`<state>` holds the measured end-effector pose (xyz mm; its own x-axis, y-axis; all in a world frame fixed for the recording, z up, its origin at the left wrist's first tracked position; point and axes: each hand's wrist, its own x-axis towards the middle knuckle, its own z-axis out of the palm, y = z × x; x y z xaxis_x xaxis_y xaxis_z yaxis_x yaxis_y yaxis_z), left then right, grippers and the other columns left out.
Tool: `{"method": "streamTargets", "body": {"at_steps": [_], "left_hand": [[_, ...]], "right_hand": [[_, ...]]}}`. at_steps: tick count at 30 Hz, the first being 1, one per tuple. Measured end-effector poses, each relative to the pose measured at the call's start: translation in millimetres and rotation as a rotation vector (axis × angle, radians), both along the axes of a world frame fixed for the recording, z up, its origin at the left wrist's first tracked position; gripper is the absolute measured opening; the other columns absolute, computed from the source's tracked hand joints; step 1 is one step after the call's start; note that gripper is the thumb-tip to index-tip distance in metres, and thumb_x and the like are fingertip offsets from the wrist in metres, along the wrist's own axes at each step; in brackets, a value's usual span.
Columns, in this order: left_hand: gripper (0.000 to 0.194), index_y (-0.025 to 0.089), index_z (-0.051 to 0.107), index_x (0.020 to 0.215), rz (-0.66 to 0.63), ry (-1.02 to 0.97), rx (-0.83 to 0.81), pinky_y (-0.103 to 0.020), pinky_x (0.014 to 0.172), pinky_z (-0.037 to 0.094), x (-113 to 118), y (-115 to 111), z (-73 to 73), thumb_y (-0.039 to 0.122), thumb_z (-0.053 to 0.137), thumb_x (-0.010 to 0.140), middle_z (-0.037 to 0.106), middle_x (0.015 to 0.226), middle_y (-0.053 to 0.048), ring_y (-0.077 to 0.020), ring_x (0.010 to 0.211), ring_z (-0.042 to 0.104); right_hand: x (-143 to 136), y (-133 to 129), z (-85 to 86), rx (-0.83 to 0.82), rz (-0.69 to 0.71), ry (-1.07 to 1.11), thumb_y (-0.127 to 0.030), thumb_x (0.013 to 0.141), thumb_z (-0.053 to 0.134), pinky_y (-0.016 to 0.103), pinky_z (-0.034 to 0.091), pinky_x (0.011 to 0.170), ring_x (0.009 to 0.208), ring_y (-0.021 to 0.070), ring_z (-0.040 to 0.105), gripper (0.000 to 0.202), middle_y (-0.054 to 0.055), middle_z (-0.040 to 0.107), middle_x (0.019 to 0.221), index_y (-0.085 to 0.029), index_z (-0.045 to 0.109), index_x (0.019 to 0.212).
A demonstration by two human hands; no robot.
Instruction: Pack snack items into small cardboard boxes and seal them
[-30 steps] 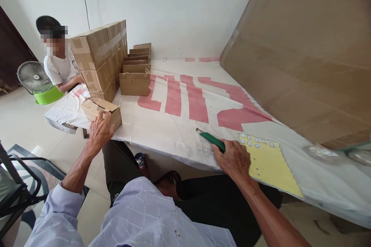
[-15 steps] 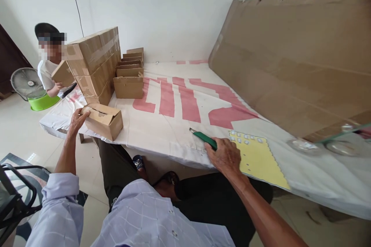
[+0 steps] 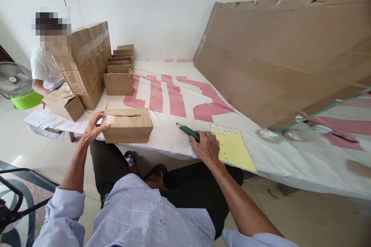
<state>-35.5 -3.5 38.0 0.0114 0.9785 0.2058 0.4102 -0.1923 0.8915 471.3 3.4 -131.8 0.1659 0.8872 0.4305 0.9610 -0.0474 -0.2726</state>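
A small cardboard box (image 3: 129,129) with a slit along its top lies at the near edge of the table. My left hand (image 3: 94,127) grips its left end, thumb on top and fingers at the far side. In my right hand (image 3: 207,146) is a green utility knife (image 3: 189,132), its blade pointing to the far left above the cloth. Just right of that hand lies a yellow sheet (image 3: 236,148) carrying several small pale pieces.
Taped boxes (image 3: 89,58) are stacked at left, beside a row of open boxes (image 3: 118,84). A co-worker (image 3: 48,69) sits behind another box (image 3: 65,104). A large cardboard panel (image 3: 284,54) leans at right. The table wears a white cloth (image 3: 168,135) with red print.
My left hand has brought the box rightward along the table's edge. The co-worker's box has come down onto the table. The view has turned slightly right; the knife stays in my right hand.
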Motion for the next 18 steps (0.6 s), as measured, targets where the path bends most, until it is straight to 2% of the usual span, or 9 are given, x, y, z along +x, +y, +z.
{"method": "streamTargets", "body": {"at_steps": [3,7,12,18], "left_hand": [[0.066,0.023,0.076,0.111,-0.124,-0.089,-0.021,-0.054,0.122,0.055,6,10,-1.0,0.069,0.094,0.069,0.058,0.171,-0.014,-0.0464,0.159,0.053],[0.074,0.024,0.078,0.132,-0.199,-0.087,-0.003,-0.056,0.131,0.045,14,15,-3.1,0.068,0.093,0.074,0.061,0.169,-0.013,-0.0448,0.159,0.052],[0.072,0.026,0.076,0.135,-0.179,0.022,0.046,-0.053,0.122,0.054,27,12,-7.5,0.07,0.088,0.078,0.061,0.16,-0.012,-0.0419,0.151,0.057],[0.073,0.026,0.069,0.14,-0.215,0.132,0.088,-0.051,0.113,0.057,39,2,-13.2,0.072,0.082,0.084,0.059,0.152,-0.013,-0.0401,0.144,0.059]], "right_hand": [[-2,0,3.5,0.011,-0.003,0.024,-0.036,0.099,0.058,0.045,0.045,0.088,0.103,0.0347,0.057,0.033,0.02,0.072,0.111,-0.015,0.077,0.118],[-2,-1,4.7,0.01,-0.006,0.044,-0.035,0.1,0.058,0.045,0.046,0.088,0.104,0.0346,0.058,0.033,0.019,0.072,0.113,-0.015,0.076,0.118],[0,-2,3.2,-0.006,-0.001,0.038,-0.036,0.101,0.057,0.045,0.046,0.09,0.108,0.0357,0.059,0.034,0.02,0.072,0.115,-0.016,0.075,0.121],[2,-3,2.5,-0.004,0.007,0.039,-0.039,0.102,0.054,0.047,0.046,0.092,0.111,0.0369,0.059,0.038,0.021,0.073,0.118,-0.015,0.075,0.124]]}}
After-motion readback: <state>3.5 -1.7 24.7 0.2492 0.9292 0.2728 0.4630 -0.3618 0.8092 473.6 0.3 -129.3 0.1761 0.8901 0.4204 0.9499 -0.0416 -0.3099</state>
